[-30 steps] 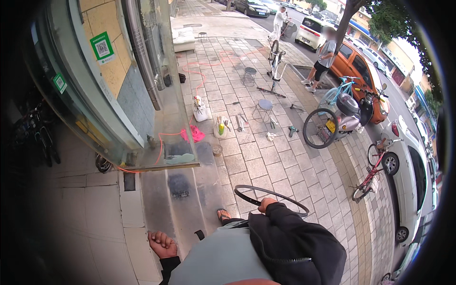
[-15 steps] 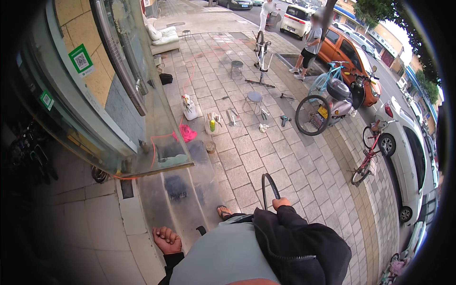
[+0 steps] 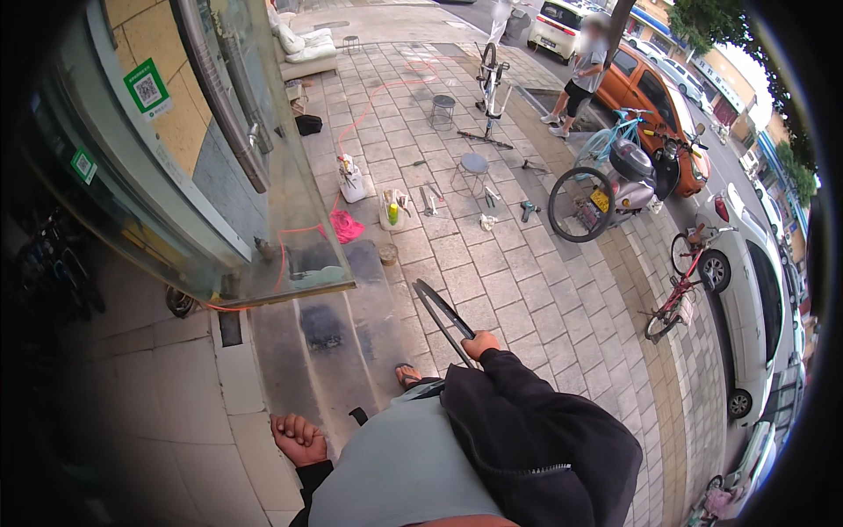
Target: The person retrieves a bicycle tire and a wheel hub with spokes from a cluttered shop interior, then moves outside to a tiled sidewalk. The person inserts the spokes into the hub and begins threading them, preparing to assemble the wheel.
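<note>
"What do we have underfoot?"

"Pale rectangular paving (image 3: pixel 527 299), with a smooth grey step (image 3: pixel 285 360) along its near left edge."

"And our wall?"

"We see tan and grey panels making up the wall (image 3: pixel 140 39), beside a glass panel (image 3: pixel 303 259)."

"Furniture?"

"A white sofa (image 3: pixel 309 68) near the paving's far left corner, round stools (image 3: pixel 474 163) further in, all under our soft daylight."

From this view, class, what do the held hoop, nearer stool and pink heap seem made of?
Hoop: probably rubber, from its thin, dull black band. Nearer stool: likely metal legs, thin and rod-like; its smooth grey seat could be metal or plastic. Pink heap: perhaps cloth, matt and crumpled.
</note>
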`<act>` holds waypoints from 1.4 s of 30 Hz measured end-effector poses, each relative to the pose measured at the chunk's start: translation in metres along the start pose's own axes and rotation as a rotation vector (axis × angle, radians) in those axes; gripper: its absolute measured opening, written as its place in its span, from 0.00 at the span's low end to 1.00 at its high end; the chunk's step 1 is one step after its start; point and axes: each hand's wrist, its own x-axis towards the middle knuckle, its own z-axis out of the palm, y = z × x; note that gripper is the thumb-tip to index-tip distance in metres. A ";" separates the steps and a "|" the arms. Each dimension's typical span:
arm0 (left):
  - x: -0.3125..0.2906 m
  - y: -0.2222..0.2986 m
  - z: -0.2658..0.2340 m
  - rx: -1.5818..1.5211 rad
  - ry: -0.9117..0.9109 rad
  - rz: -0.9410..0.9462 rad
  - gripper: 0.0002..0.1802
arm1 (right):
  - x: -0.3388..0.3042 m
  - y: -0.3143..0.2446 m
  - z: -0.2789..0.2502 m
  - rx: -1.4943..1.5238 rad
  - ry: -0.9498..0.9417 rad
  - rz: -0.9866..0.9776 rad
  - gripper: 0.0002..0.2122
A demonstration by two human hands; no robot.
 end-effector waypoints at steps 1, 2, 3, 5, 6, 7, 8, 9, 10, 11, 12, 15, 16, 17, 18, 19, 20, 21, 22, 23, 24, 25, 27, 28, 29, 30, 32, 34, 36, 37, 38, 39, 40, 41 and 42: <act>-0.002 -0.001 -0.002 -0.003 -0.005 0.007 0.24 | -0.005 -0.005 -0.005 -0.011 0.000 -0.007 0.24; -0.003 -0.001 -0.004 -0.007 -0.002 0.010 0.24 | -0.005 -0.004 -0.006 -0.021 -0.010 -0.016 0.23; -0.005 -0.002 -0.006 -0.011 0.002 0.013 0.25 | -0.006 -0.004 -0.008 -0.030 -0.021 -0.025 0.23; -0.007 -0.003 -0.009 -0.016 0.002 0.017 0.25 | -0.005 -0.002 -0.009 -0.049 -0.045 -0.025 0.23; -0.008 -0.004 -0.010 -0.016 0.000 0.018 0.25 | -0.005 0.000 -0.009 -0.059 -0.058 -0.016 0.23; -0.008 -0.005 -0.011 -0.017 -0.002 0.017 0.25 | -0.005 0.001 -0.009 -0.068 -0.071 -0.007 0.22; -0.009 -0.006 -0.010 -0.013 -0.005 0.018 0.25 | -0.003 0.007 -0.007 -0.078 -0.054 -0.015 0.22; -0.009 -0.009 -0.008 -0.009 -0.008 0.017 0.25 | -0.001 0.017 -0.002 -0.087 -0.035 -0.023 0.22; -0.009 -0.011 -0.006 -0.005 -0.011 0.014 0.25 | 0.001 0.023 0.000 -0.096 -0.016 -0.029 0.22; -0.010 -0.012 -0.005 0.000 0.002 0.022 0.25 | -0.002 0.023 0.000 -0.098 -0.028 -0.007 0.22; -0.010 -0.013 -0.004 0.005 0.014 0.028 0.24 | -0.007 0.021 -0.002 -0.100 -0.039 0.017 0.22; -0.009 -0.018 0.000 0.018 0.034 0.026 0.24 | -0.021 0.017 -0.014 -0.086 -0.098 0.090 0.23; -0.009 -0.019 0.002 0.023 0.039 0.022 0.24 | -0.023 0.017 -0.015 -0.078 -0.122 0.114 0.23; -0.006 -0.022 0.002 0.024 0.045 0.011 0.24 | -0.024 0.022 -0.016 -0.082 -0.108 0.121 0.23; -0.004 -0.023 0.002 0.024 0.052 0.000 0.24 | -0.023 0.029 -0.013 -0.087 -0.094 0.127 0.23; -0.002 -0.025 0.003 0.025 0.059 -0.010 0.24 | -0.023 0.035 -0.012 -0.092 -0.081 0.133 0.23; -0.001 -0.027 0.003 0.027 0.054 -0.016 0.24 | -0.022 0.036 -0.009 -0.095 -0.080 0.141 0.23; 0.000 -0.029 0.004 0.028 0.049 -0.021 0.24 | -0.021 0.037 -0.008 -0.099 -0.092 0.136 0.22; 0.001 -0.030 0.005 0.030 0.044 -0.026 0.24 | -0.020 0.038 -0.007 -0.103 -0.105 0.130 0.22; 0.002 -0.031 0.006 0.036 0.049 -0.030 0.24 | -0.020 0.039 -0.008 -0.110 -0.116 0.125 0.22; 0.002 -0.032 0.007 0.042 0.053 -0.032 0.24 | -0.021 0.038 -0.007 -0.116 -0.106 0.122 0.22; 0.003 -0.032 0.008 0.048 0.058 -0.034 0.24 | -0.020 0.038 -0.008 -0.107 -0.110 0.123 0.22; 0.006 -0.031 0.005 0.057 0.051 -0.035 0.24 | -0.018 0.040 -0.007 -0.087 -0.121 0.125 0.22; 0.007 -0.031 0.004 0.060 0.047 -0.035 0.24 | -0.017 0.040 -0.006 -0.087 -0.125 0.123 0.22; 0.008 -0.031 0.003 0.055 0.043 -0.040 0.24 | -0.015 0.041 -0.005 -0.088 -0.130 0.122 0.22; 0.009 -0.031 0.003 0.050 0.039 -0.044 0.24 | -0.015 0.041 -0.005 -0.089 -0.135 0.121 0.22; 0.009 -0.032 0.002 0.027 0.036 -0.046 0.24 | -0.015 0.038 -0.008 -0.083 -0.162 0.121 0.23; 0.009 -0.033 0.002 -0.008 0.036 -0.043 0.23 | -0.012 0.036 -0.008 -0.084 -0.176 0.115 0.23; 0.011 -0.031 -0.003 -0.056 0.044 -0.042 0.22 | -0.009 0.036 -0.006 -0.084 -0.174 0.106 0.23; 0.012 -0.030 -0.005 -0.080 0.048 -0.041 0.21 | -0.009 0.034 -0.007 -0.088 -0.175 0.109 0.23; 0.013 -0.030 -0.006 -0.079 0.039 -0.037 0.21 | -0.008 0.030 -0.009 -0.093 -0.176 0.111 0.23; 0.013 -0.029 -0.007 -0.077 0.030 -0.032 0.20 | -0.008 0.027 -0.010 -0.098 -0.178 0.113 0.23; 0.014 -0.029 -0.008 -0.076 0.021 -0.027 0.19 | -0.003 0.028 -0.008 -0.107 -0.179 0.111 0.23; 0.015 -0.029 -0.008 -0.065 0.015 -0.026 0.19 | 0.001 0.028 -0.005 -0.115 -0.180 0.111 0.23; 0.016 -0.029 -0.007 -0.054 0.009 -0.024 0.18 | 0.005 0.028 -0.004 -0.123 -0.181 0.111 0.23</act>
